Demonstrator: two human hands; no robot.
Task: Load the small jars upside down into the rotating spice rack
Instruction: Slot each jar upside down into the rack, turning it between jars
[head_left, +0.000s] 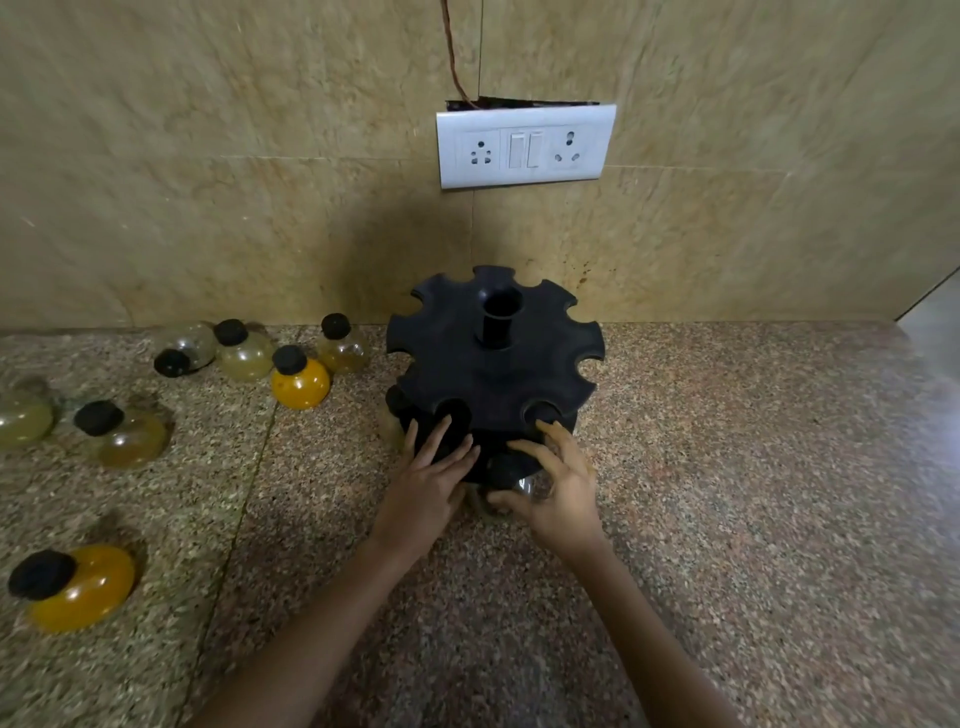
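A clear jar (525, 487) is held at the rack's (493, 364) 6 o'clock edge, gripped by the curled fingers (530, 449) of the right hand (563, 493). The left hand (423, 493) is laid on the rack's lower front at 7 o'clock, fingers straight and slightly spread. Other jars (300, 382) are scattered over the bench (727, 467) from 8 to 10 o'clock. Open bench is left at 3 o'clock. The wall (260, 182) stands close behind at 12 o'clock.

The rack (496, 374) stands on the counter (727, 467), close before the wall (208, 208). Loose jars (300, 383) are left of it. The left hand (423, 491) and the right hand (563, 491) are before the rack, a jar (511, 475) between them.
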